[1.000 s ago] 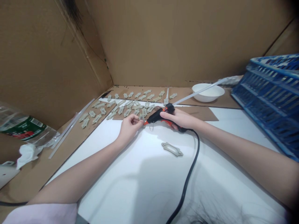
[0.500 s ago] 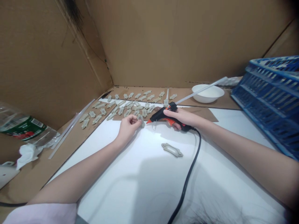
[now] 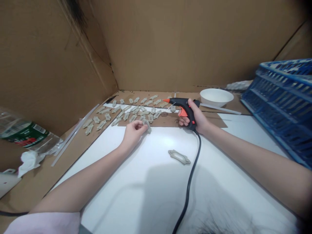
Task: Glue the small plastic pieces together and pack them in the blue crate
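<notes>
We have a white tabletop (image 3: 117,201) before us, with a blue crate (image 3: 278,104) at its right and a clear bottle (image 3: 29,133) with a green label at its left. A white bowl (image 3: 216,97) sits at the back. We wrap our right hand (image 3: 200,120) around the handle of a black glue gun (image 3: 182,101), its orange nozzle (image 3: 166,100) pointing left and a translucent stick (image 3: 224,108) behind it. Our left hand (image 3: 134,133) pinches a small greenish frame (image 3: 148,127) between thumb and fingers, well apart from the nozzle. A loose frame (image 3: 179,160) lies nearer us, and many similar frames (image 3: 126,115) lie scattered toward the back left
</notes>
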### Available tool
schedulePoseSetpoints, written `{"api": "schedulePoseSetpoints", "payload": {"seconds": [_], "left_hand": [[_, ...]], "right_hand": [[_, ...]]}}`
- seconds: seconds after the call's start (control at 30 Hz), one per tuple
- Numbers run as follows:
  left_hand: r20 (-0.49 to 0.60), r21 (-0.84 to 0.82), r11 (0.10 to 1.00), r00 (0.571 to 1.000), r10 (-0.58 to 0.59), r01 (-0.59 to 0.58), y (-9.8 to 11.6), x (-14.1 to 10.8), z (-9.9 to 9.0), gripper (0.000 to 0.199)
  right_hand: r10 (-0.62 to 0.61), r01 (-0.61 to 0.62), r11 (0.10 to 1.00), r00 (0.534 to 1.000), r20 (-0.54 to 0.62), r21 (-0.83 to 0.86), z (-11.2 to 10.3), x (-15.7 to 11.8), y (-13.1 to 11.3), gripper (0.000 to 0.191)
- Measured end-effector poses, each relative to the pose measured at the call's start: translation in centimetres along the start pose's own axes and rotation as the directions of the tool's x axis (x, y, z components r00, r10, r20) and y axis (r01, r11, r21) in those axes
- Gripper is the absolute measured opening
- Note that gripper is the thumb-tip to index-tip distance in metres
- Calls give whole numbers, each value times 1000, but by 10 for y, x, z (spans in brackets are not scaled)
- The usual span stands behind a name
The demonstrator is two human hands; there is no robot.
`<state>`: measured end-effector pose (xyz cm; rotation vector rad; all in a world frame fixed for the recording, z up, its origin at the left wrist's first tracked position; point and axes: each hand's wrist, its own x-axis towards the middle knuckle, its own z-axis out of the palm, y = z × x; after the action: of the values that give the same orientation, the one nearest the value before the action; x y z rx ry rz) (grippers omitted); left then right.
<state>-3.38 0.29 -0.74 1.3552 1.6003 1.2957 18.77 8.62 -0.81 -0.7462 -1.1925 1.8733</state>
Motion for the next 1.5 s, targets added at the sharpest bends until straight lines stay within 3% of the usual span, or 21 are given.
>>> {"api": "schedulePoseSetpoints", "payload": {"seconds": [0.23, 0.43, 0.57, 0.87, 1.4, 1.5], "left_hand": [[-6, -27, 1000, 1000, -10, 10, 3, -1, 0, 16], [-19, -42, 999, 1000, -20, 19, 3, 0, 0, 16], [-16, -52, 998, 1000, -27, 26, 4, -1, 0, 16], [7, -44, 999, 1000, -18, 18, 1, 0, -1, 18], [34, -2, 1000, 999, -9, 9, 0, 1, -2, 21], [28, 0, 1000, 1000, -11, 11, -1, 3, -6, 21]], "right_hand": [[-15, 21, 999, 991, -133, 38, -2, 4, 2, 58], [-35, 18, 997, 977, -211, -81, 2, 1, 0, 63], [-63, 40, 992, 978, -201, -116, 1, 3, 0, 61], [1, 17, 995, 983, -183, 97, -1, 5, 1, 41], [-47, 58, 997, 985, -167, 58, 0, 7, 3, 38], [-93, 109, 992, 971, -221, 61, -3, 9, 7, 37]]}}
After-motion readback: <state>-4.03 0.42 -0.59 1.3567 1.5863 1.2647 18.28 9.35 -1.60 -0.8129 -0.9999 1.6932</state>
